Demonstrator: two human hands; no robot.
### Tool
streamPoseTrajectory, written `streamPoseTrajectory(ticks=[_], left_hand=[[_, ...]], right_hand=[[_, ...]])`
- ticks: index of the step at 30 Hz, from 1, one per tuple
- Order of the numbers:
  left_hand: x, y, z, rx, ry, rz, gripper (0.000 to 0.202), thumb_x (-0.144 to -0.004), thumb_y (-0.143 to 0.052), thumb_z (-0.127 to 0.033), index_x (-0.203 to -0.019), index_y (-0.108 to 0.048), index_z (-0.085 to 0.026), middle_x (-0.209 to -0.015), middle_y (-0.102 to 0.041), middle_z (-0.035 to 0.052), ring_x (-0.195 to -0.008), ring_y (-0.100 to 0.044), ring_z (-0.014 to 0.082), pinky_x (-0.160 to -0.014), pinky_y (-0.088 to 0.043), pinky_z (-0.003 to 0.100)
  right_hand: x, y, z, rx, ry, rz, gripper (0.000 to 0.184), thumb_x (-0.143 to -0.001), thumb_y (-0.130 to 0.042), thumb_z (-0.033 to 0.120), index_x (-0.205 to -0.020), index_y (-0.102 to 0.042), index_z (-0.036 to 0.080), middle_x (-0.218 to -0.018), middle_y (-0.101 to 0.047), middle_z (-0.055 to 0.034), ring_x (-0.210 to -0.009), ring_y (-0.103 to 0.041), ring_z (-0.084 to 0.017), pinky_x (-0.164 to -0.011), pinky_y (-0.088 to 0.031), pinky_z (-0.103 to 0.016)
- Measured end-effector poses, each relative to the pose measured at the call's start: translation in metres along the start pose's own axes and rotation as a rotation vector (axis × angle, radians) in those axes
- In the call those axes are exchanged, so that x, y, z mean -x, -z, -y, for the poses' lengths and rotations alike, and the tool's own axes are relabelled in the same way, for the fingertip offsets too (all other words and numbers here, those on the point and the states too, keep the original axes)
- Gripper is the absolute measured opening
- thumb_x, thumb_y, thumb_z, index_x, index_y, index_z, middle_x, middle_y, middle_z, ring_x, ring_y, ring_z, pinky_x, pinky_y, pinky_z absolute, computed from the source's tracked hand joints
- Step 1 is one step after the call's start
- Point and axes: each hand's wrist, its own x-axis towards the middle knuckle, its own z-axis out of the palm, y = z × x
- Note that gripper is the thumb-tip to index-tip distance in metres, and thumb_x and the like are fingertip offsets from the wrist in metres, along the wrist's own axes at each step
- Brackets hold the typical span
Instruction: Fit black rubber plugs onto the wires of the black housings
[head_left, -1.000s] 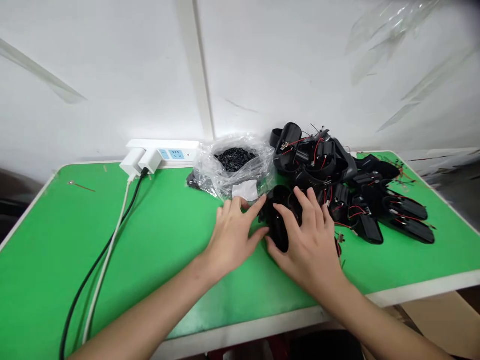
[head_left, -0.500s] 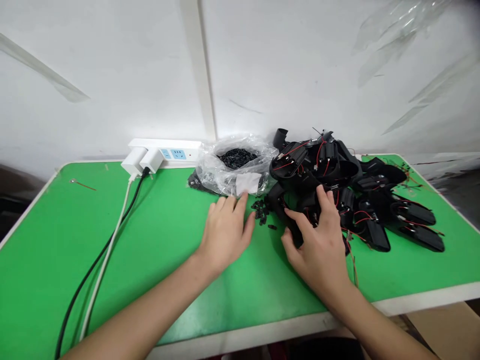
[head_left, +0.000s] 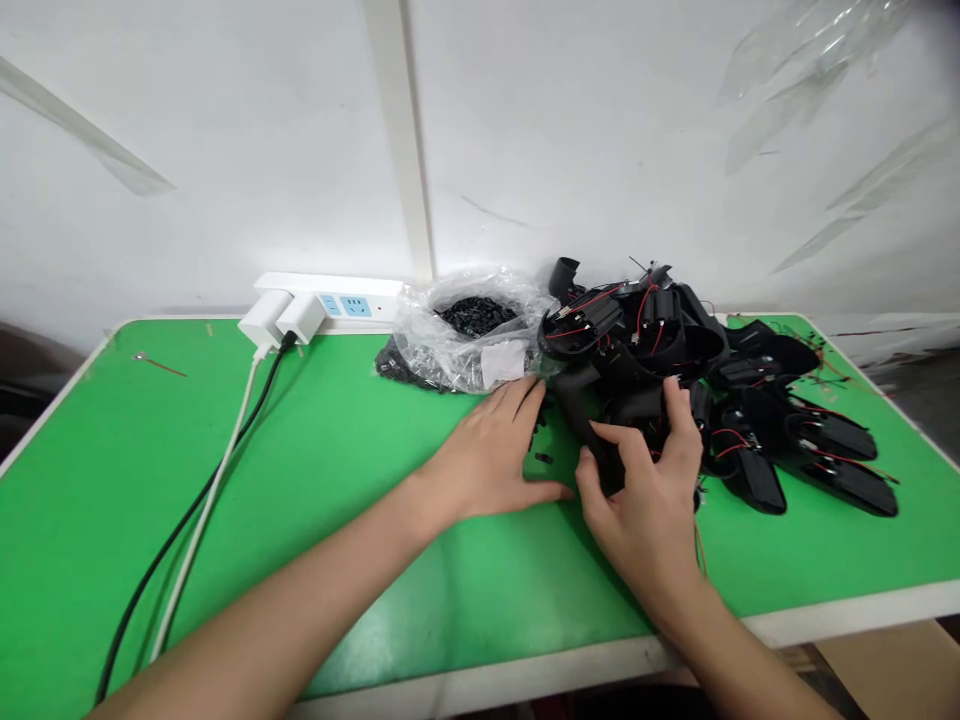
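— Black plastic housing with red wires [head_left: 592,435], where?
— Gripped in the curled right hand [head_left: 645,510], against a heap of similar housings [head_left: 660,340].
— Left hand [head_left: 487,450]?
— Open, palm down on the green tabletop [head_left: 360,430], beside a clear plastic bag [head_left: 420,345].

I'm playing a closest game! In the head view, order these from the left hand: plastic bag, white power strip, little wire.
From the left hand:
1. Plastic bag, just beyond the hand.
2. White power strip, farther back, to the left.
3. Little wire, far left.

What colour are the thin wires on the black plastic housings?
The thin wires are red, clearest in the head view.
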Motion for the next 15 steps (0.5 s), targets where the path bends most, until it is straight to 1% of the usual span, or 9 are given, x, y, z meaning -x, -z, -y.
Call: streamPoseTrajectory(ticks=[1,2,3,6,9,11,13,15], left_hand=[[-0.004,-0.001,0.001,-0.013,-0.014,0.013,0.121,-0.073,-0.082,-0.070,-0.166,-0.024,-0.019,-0.171,-0.034,0.0169,-0.161,-0.037,0.0358,-0.139,-0.042,0.060],[-0.008,-0.002,0.001,-0.023,-0.028,0.019,0.123,-0.073,-0.082,-0.071,-0.166,-0.022,-0.017,-0.172,-0.033,0.0176,-0.161,-0.036,0.0361,-0.139,-0.042,0.061],[-0.012,-0.003,0.002,-0.031,-0.040,0.023,0.120,-0.075,-0.080,-0.071,-0.166,-0.023,-0.016,-0.172,-0.033,0.0175,-0.161,-0.037,0.0355,-0.139,-0.042,0.060],[-0.023,-0.004,0.002,-0.062,-0.066,0.028,0.099,-0.083,-0.074,-0.063,-0.160,-0.034,-0.015,-0.166,-0.042,0.0157,-0.155,-0.045,0.0331,-0.135,-0.048,0.056],[-0.030,-0.005,0.001,-0.098,-0.067,0.013,0.074,-0.089,-0.068,-0.056,-0.148,-0.049,-0.015,-0.154,-0.054,0.0151,-0.145,-0.054,0.0315,-0.128,-0.055,0.054],[-0.034,-0.008,-0.001,-0.124,-0.061,-0.013,0.058,-0.093,-0.062,-0.053,-0.139,-0.058,-0.017,-0.146,-0.058,0.0146,-0.140,-0.058,0.0308,-0.123,-0.059,0.054],[-0.037,-0.012,-0.002,-0.141,-0.078,-0.031,0.046,-0.097,-0.055,-0.048,-0.129,-0.067,-0.018,-0.139,-0.061,0.0142,-0.135,-0.062,0.0301,-0.119,-0.062,0.055],[-0.039,-0.014,-0.001,-0.137,-0.122,-0.037,0.039,-0.100,-0.049,-0.041,-0.122,-0.073,-0.019,-0.135,-0.065,0.0129,-0.134,-0.065,0.0276,-0.119,-0.063,0.052]], right_hand=[[0.000,0.000,0.000,-0.002,-0.003,-0.005,0.023,-0.092,-0.070,0.018,-0.114,-0.068,0.015,-0.177,-0.017,-0.0213,-0.160,-0.027,-0.050,-0.119,-0.039,-0.074],[0.000,0.000,0.000,-0.005,-0.005,-0.011,0.023,-0.092,-0.070,0.018,-0.115,-0.068,0.015,-0.176,-0.017,-0.0216,-0.160,-0.027,-0.050,-0.119,-0.039,-0.074],[0.000,0.000,0.000,-0.008,-0.005,-0.017,0.023,-0.092,-0.070,0.018,-0.115,-0.068,0.015,-0.176,-0.018,-0.0219,-0.160,-0.028,-0.050,-0.119,-0.039,-0.073],[0.000,-0.001,0.000,-0.020,-0.015,-0.023,0.024,-0.092,-0.070,0.018,-0.116,-0.067,0.013,-0.175,-0.018,-0.0236,-0.161,-0.027,-0.049,-0.121,-0.038,-0.072],[0.001,-0.002,-0.002,-0.026,-0.031,-0.020,0.026,-0.092,-0.071,0.017,-0.117,-0.067,0.012,-0.175,-0.017,-0.0255,-0.162,-0.024,-0.049,-0.122,-0.036,-0.071],[0.002,-0.003,-0.004,-0.024,-0.035,-0.021,0.026,-0.092,-0.071,0.018,-0.118,-0.067,0.012,-0.175,-0.016,-0.0255,-0.162,-0.023,-0.050,-0.122,-0.037,-0.071],[0.003,-0.004,-0.006,-0.018,-0.036,-0.024,0.027,-0.092,-0.072,0.019,-0.118,-0.067,0.012,-0.175,-0.015,-0.0252,-0.162,-0.022,-0.050,-0.121,-0.037,-0.072],[0.003,-0.004,-0.007,-0.012,-0.038,-0.026,0.028,-0.092,-0.072,0.020,-0.119,-0.067,0.013,-0.175,-0.015,-0.0247,-0.162,-0.023,-0.051,-0.121,-0.037,-0.072]])
